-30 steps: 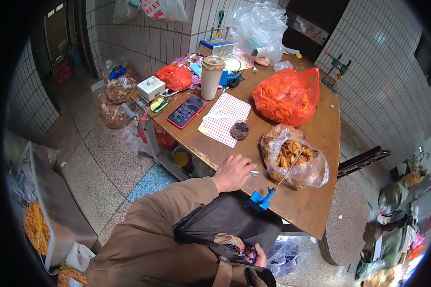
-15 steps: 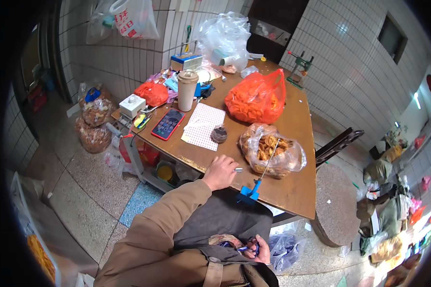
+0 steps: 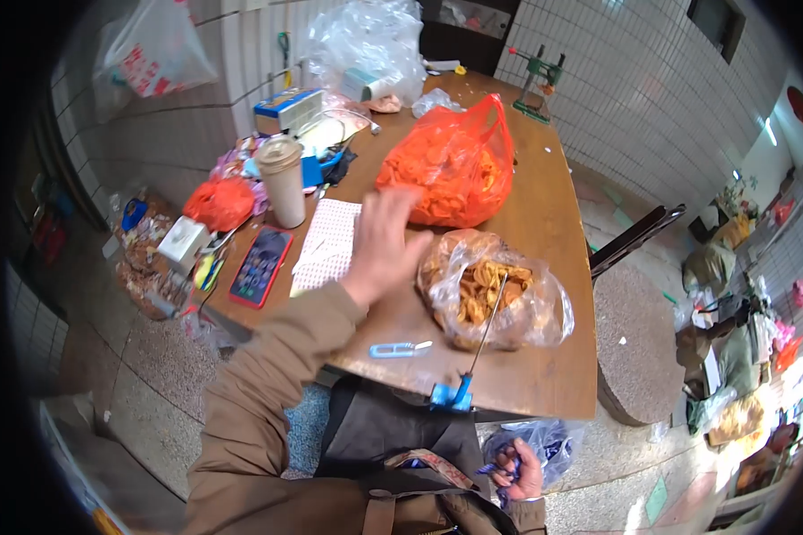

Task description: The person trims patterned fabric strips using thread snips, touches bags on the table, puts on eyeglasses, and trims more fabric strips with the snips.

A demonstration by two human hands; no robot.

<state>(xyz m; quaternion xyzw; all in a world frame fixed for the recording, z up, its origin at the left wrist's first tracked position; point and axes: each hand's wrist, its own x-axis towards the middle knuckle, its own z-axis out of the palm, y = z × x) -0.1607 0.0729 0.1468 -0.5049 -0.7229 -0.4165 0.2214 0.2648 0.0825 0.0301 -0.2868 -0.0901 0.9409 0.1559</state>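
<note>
My left hand [image 3: 386,245] is raised over the table beside the patterned paper sheet [image 3: 326,241], its fingers apart and somewhat blurred. It covers the spot near the red bag [image 3: 451,165] of orange pieces. A light-blue craft knife [image 3: 394,349] lies by the table's front edge. To its right sits a clear bag [image 3: 544,312] of brown-orange curled pieces [image 3: 486,290]. A thin rod [image 3: 488,334] rises from a blue clamp [image 3: 452,395] on the edge. Below the table, my right hand [image 3: 522,468] is closed round something purple-blue, beside a clear bag [image 3: 551,446] with purple-blue contents.
A red-cased phone [image 3: 260,267], a lidded cup [image 3: 283,183], a white box [image 3: 183,242] and a small red bag [image 3: 219,203] stand on the left of the table [image 3: 544,383]. A green metal device [image 3: 538,85] stands at the far corner. A round stool [image 3: 638,348] is on the right.
My left hand has left the table's front edge and moved up and forward, uncovering the craft knife. The dark round thing on the paper is now hidden. The view has shifted, and my right hand appears further right.
</note>
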